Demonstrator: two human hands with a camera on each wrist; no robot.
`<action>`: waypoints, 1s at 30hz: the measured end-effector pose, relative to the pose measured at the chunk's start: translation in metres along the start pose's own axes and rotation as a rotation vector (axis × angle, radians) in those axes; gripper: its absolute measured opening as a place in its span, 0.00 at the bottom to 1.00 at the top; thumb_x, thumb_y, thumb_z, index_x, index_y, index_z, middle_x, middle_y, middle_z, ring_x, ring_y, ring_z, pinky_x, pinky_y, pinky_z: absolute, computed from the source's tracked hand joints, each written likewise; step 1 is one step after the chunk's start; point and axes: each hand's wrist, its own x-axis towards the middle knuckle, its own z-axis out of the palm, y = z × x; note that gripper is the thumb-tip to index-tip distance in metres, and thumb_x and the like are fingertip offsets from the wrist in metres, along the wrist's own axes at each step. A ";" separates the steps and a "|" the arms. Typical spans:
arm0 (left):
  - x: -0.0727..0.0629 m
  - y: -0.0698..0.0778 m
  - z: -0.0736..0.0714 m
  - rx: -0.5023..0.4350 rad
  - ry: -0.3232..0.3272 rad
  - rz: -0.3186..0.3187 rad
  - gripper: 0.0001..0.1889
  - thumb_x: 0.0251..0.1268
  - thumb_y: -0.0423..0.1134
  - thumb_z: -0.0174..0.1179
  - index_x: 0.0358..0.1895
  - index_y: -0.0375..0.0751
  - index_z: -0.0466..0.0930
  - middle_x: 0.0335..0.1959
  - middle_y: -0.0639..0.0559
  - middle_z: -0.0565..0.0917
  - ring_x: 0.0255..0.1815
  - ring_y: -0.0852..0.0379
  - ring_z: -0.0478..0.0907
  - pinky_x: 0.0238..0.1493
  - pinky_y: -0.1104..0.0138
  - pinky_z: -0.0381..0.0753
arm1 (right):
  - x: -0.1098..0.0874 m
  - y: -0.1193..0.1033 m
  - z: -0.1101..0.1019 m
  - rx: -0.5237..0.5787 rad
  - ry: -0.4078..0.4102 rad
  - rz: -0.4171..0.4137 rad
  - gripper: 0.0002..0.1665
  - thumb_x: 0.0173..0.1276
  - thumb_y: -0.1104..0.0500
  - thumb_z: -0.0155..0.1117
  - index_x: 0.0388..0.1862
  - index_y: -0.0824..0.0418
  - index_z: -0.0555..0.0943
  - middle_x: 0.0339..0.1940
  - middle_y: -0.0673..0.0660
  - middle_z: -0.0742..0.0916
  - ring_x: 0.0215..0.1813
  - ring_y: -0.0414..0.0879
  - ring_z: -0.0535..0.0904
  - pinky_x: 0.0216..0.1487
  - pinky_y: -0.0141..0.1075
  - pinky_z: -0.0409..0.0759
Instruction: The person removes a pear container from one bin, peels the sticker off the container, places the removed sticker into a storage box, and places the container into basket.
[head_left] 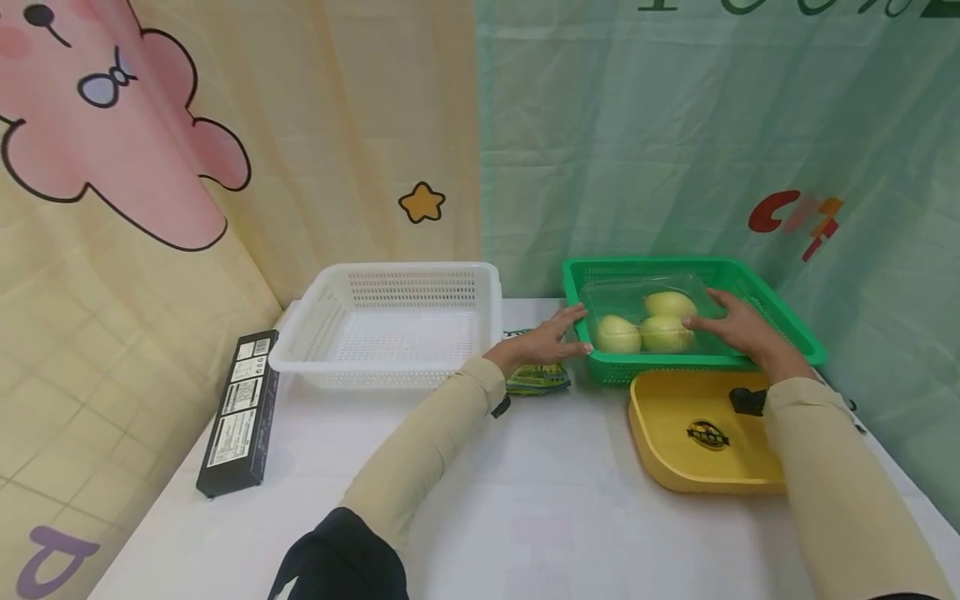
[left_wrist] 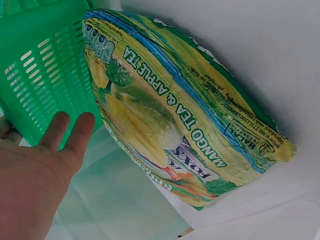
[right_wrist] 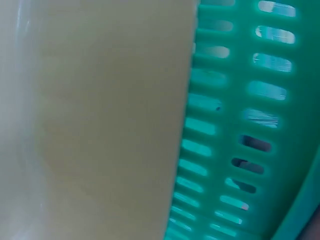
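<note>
In the head view a clear plastic box (head_left: pixel 637 292) with three round yellow-green fruits (head_left: pixel 666 333) sits in the green basket (head_left: pixel 780 329). My right hand (head_left: pixel 738 329) grips the box at its right end, thumb across the front and fingers at the far corner. My left hand (head_left: pixel 551 337) is at the basket's left rim, fingers stretched toward the box. Below that hand stands a Fox's candy bag (left_wrist: pixel 145 105), yellow and green, beside the basket. The right wrist view is filled by a blurred pale fruit (right_wrist: pixel 110 120) close up and the slotted basket wall; the hand itself barely shows.
A white slotted basket (head_left: pixel 412 325) stands left of the candy bag. Further left lies a long black box (head_left: pixel 240 408) with white labels. A yellow lidded case (head_left: pixel 705 467) sits in front of the green basket, under the right forearm. Printed curtains hang behind the table.
</note>
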 end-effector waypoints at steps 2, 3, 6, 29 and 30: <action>0.000 0.001 0.001 -0.001 -0.002 0.001 0.38 0.71 0.51 0.48 0.76 0.48 0.39 0.79 0.57 0.35 0.79 0.51 0.37 0.76 0.54 0.51 | -0.002 0.001 -0.001 -0.042 -0.023 -0.003 0.59 0.65 0.33 0.52 0.76 0.64 0.34 0.74 0.75 0.41 0.71 0.77 0.43 0.64 0.70 0.52; 0.000 0.001 0.001 -0.001 -0.003 -0.001 0.38 0.71 0.52 0.49 0.76 0.49 0.38 0.79 0.57 0.35 0.79 0.52 0.37 0.76 0.54 0.50 | -0.003 0.001 -0.002 -0.059 -0.033 -0.005 0.59 0.66 0.34 0.52 0.76 0.64 0.34 0.74 0.76 0.41 0.71 0.77 0.43 0.64 0.70 0.52; -0.001 0.003 0.000 -0.006 0.001 -0.012 0.39 0.70 0.52 0.49 0.76 0.50 0.38 0.79 0.58 0.35 0.79 0.52 0.37 0.77 0.54 0.50 | -0.004 0.002 -0.005 -0.106 -0.054 -0.015 0.58 0.66 0.34 0.52 0.76 0.65 0.36 0.74 0.77 0.43 0.70 0.78 0.44 0.63 0.70 0.54; 0.000 -0.001 0.001 -0.011 0.011 -0.010 0.39 0.70 0.52 0.49 0.76 0.50 0.39 0.79 0.57 0.35 0.79 0.52 0.36 0.77 0.53 0.49 | -0.007 0.000 -0.001 -0.206 -0.052 -0.044 0.55 0.65 0.34 0.53 0.72 0.75 0.50 0.71 0.80 0.55 0.69 0.76 0.51 0.63 0.68 0.58; 0.000 -0.001 0.001 -0.010 0.011 -0.009 0.39 0.70 0.52 0.49 0.76 0.49 0.39 0.79 0.57 0.35 0.79 0.52 0.36 0.77 0.53 0.49 | -0.007 0.000 -0.001 -0.205 -0.052 -0.046 0.55 0.66 0.35 0.53 0.72 0.75 0.50 0.71 0.80 0.55 0.69 0.76 0.52 0.62 0.68 0.59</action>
